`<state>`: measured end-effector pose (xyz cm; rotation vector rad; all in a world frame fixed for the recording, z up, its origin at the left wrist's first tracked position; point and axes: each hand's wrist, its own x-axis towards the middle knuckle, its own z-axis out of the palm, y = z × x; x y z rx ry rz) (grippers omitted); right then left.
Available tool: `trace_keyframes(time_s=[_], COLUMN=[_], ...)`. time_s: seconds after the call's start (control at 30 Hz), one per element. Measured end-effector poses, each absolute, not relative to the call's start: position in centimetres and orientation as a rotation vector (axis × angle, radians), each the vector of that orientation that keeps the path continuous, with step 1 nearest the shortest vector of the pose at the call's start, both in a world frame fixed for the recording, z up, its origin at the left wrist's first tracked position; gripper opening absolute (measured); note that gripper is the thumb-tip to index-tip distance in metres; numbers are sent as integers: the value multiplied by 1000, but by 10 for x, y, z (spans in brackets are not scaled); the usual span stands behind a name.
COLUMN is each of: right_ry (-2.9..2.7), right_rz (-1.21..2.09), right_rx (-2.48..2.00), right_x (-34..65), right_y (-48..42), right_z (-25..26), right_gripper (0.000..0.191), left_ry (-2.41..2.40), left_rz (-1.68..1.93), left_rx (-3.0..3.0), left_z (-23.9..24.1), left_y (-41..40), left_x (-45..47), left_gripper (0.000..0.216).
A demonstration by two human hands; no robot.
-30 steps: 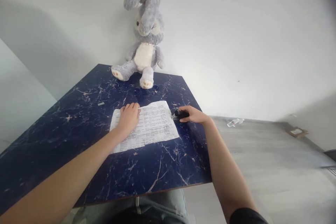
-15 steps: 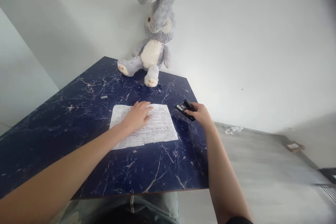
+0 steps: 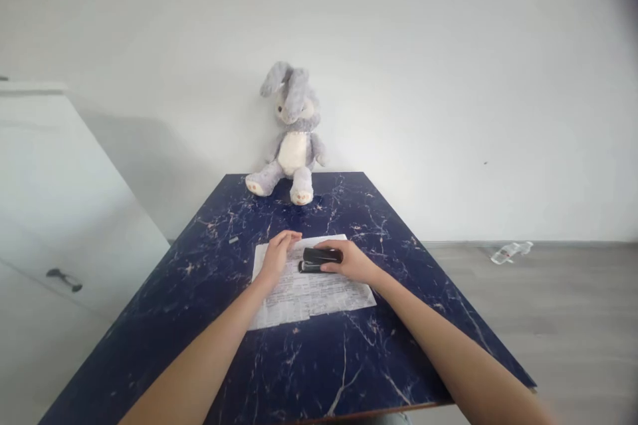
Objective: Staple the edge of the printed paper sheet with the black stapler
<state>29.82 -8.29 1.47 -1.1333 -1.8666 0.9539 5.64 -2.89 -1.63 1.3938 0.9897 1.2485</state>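
My right hand (image 3: 351, 260) is wrapped round a black stapler (image 3: 319, 255) from its right end. The stapler lies sideways over the printed paper (image 3: 304, 295), its two arms apart at the left end; whether it touches the sheet, I cannot tell. On the left part of the paper rests my left hand (image 3: 279, 257), fingers stretched out toward the upper right with nothing held. A small gap of paper separates it from the stapler's tip. Printed lines cover the sheet, whose lower edge looks uneven near the middle.
A grey plush rabbit (image 3: 294, 146) sits at the far end of the dark blue marbled table (image 3: 399, 339), against the wall. A small grey piece (image 3: 234, 240) lies left of the paper. A white cabinet (image 3: 64, 192) stands left; clear plastic packaging (image 3: 511, 252) lies on the floor.
My right hand has brought the stapler leftward from beside the paper to over it. My left hand has turned onto its side on the sheet. The view has shifted.
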Motion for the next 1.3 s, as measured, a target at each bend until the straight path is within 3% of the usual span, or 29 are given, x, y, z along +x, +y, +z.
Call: trace_keyframes(time_s=[0.17, 0.37, 0.57, 0.73, 1.03, 1.2, 1.3], right_ry=[-1705, -1674, -1886, -2015, -2210, -2098, -1831], right_rz=[1565, 1618, 1303, 856, 61, 134, 269], right_rx=[-839, -866, -909, -1057, -953, -1003, -1175], right_x=[330, 345, 331, 305, 302, 300, 299], right_y=[-78, -64, -78, -89, -96, -94, -87], right_z=[12, -2, 12, 14, 17, 14, 9], right_gripper=[62, 73, 68, 42, 58, 54, 49], left_ry=[957, 955, 935, 869, 686, 796, 909], left_rz=[1260, 1283, 1323, 1280, 957, 1054, 1226], left_rx=[1253, 1166, 1093, 1014, 850, 934, 1048], left_z=[-11, -10, -7, -2, 4, -4, -4], left_y=[-31, -33, -35, -37, -49, -47, -44], left_x=[59, 58, 58, 60, 64, 67, 61], left_gripper=[54, 65, 60, 49, 48, 17, 20])
